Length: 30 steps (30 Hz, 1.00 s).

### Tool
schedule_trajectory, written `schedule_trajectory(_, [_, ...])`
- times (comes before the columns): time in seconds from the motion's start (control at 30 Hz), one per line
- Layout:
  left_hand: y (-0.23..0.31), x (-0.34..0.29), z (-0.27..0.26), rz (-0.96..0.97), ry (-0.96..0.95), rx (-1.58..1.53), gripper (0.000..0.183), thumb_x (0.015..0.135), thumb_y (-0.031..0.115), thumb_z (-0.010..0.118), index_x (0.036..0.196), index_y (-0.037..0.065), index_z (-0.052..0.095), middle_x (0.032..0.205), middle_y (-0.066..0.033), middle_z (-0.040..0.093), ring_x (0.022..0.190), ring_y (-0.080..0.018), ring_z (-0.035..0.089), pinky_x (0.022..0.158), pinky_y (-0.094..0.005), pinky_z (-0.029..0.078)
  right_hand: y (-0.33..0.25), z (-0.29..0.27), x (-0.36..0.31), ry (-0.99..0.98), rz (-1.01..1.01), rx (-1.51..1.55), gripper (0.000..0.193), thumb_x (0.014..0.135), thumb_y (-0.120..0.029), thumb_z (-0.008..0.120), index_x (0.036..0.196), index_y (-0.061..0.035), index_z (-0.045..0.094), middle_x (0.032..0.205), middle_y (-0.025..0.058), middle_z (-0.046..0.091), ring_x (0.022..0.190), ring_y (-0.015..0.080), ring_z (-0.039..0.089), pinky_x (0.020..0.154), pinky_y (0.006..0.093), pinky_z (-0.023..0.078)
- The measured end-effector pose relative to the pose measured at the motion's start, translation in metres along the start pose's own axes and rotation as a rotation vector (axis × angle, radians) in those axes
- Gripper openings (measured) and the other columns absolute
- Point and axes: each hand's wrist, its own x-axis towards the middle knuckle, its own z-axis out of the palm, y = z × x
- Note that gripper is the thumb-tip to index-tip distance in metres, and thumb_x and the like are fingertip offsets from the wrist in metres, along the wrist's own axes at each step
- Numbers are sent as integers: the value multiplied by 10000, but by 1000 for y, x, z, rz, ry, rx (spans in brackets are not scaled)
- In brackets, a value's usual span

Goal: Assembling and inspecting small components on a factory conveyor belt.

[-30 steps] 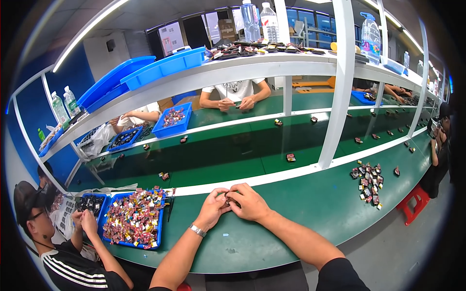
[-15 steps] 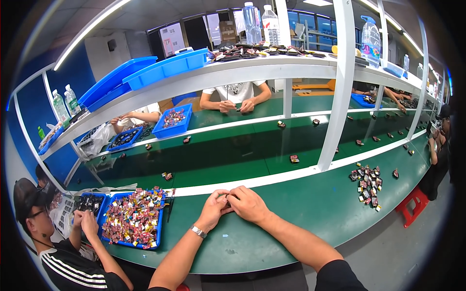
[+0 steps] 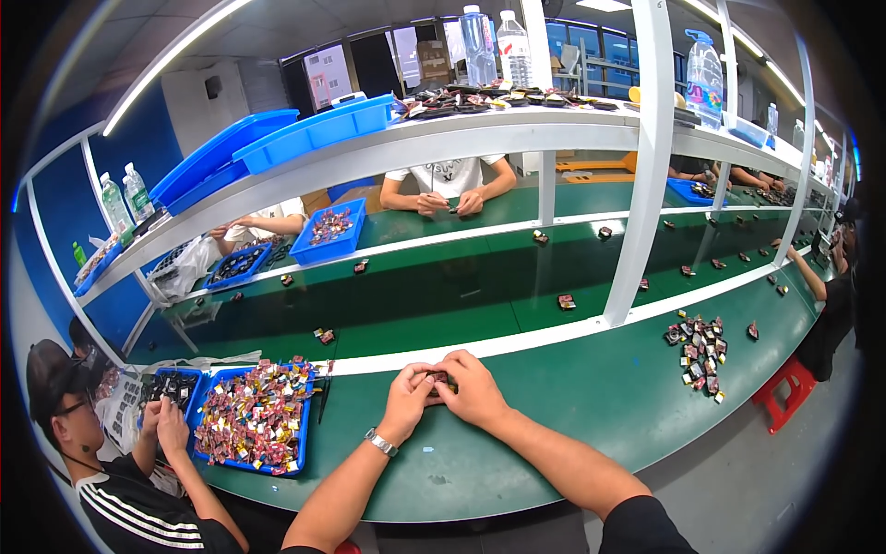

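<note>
Left hand (image 3: 406,402) and right hand (image 3: 475,392) meet mid-counter (image 3: 526,448), near side of the white rail (image 3: 508,346). Both grips pinch one small dark part (image 3: 441,379) between fingertips; fingers cover most of it, exact shape can't be told. Two-handed hold probably because it's tiny and would twist in a single pinch. Blue tray (image 3: 305,432) to the left, heaped with loose pieces (image 3: 254,415); raised rim likely there to stop spills, spot likely picked for left-hand reach. Right: pile of parts (image 3: 703,360) straight on the counter, well apart from the tray, presumably so the two lots don't mix. More parts sit spaced out on the dark green strip (image 3: 425,314) beyond the rail. Co-worker (image 3: 120,489) sits left, beside the tray, hands together.
</note>
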Motion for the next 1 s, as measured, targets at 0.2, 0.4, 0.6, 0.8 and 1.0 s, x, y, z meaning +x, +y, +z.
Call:
schedule_trajectory(0.2, [-12,4,-1,56,-26,110,169,982,33,500,1150,17,513,1053,-86,660,914,-128,644,761,-266,564,6,-1,-2,-6,296,255,151,824,-46,672,970,-8,670,918,116,647,755,213,669,688,305,554])
schedule_trajectory(0.4, [-10,3,-7,57,-54,120,221,946,-9,531,1165,6,504,1093,-102,638,973,-142,636,776,-276,567,4,0,1,-37,365,298,162,810,-38,703,961,7,667,868,98,673,740,152,672,679,275,551])
schedule_trajectory(0.6, [-12,15,-11,293,126,268,272,929,-25,532,1197,-15,484,1182,-150,599,1042,-198,636,791,-296,576,90,4,54,21,625,336,115,794,-45,718,906,-27,702,847,101,727,811,160,698,722,299,556])
schedule_trajectory(0.8, [-2,10,-23,441,338,743,133,795,19,527,819,35,657,792,-128,663,678,-269,637,638,-371,504,117,20,110,-107,548,-647,249,775,-160,724,987,-31,702,1014,193,661,949,362,643,853,451,534])
schedule_trajectory(1.0, [-5,4,-20,462,53,1097,129,801,102,568,853,26,658,859,-175,668,804,-383,624,761,-460,509,41,145,160,-388,341,-149,584,754,-421,770,1110,25,643,1097,248,658,1047,384,636,921,433,510])
